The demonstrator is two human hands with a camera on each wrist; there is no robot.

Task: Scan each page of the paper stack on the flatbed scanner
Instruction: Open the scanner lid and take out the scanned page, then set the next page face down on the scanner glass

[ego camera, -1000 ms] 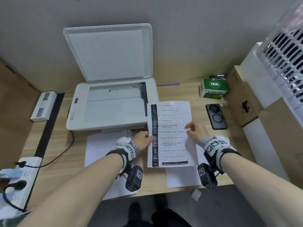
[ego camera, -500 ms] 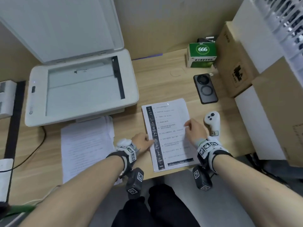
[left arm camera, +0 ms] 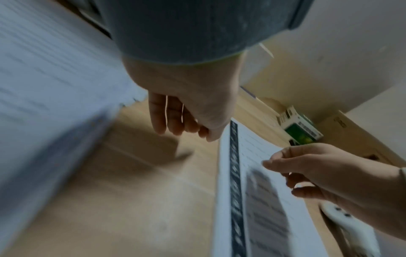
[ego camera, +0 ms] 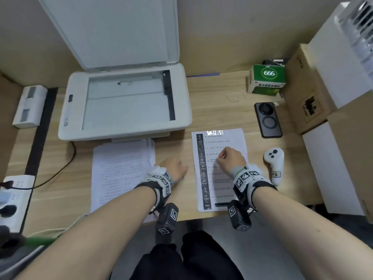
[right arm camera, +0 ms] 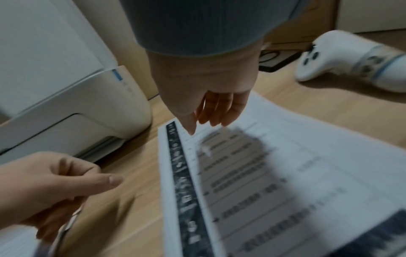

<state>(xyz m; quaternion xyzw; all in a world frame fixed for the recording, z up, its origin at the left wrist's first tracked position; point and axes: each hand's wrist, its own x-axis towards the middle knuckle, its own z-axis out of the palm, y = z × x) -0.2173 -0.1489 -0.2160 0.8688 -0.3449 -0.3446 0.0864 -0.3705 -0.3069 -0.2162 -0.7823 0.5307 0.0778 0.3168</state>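
The flatbed scanner (ego camera: pixel 125 104) stands at the back left with its lid (ego camera: pixel 121 31) raised and nothing on its glass. A printed page (ego camera: pixel 222 138) with a dark left strip lies flat on the desk to the right, on top of other sheets. A second paper stack (ego camera: pixel 119 168) lies in front of the scanner. My left hand (ego camera: pixel 175 166) hovers between the two stacks, fingers loosely curled, holding nothing (left arm camera: pixel 186 118). My right hand (ego camera: pixel 230 160) hangs just above the printed page (right arm camera: pixel 285 173), fingers relaxed (right arm camera: pixel 208 107) and holding nothing.
A black phone (ego camera: pixel 267 119), a white controller (ego camera: pixel 274 164) and a green box (ego camera: pixel 267 79) lie to the right of the page. Cardboard boxes (ego camera: pixel 306 93) close the right side. A power strip (ego camera: pixel 14 199) and a cable sit at the left edge.
Both hands held the printed page by its edges near the scanner, lowered it onto the desk at the right and let go. The left hand drew back to the left.
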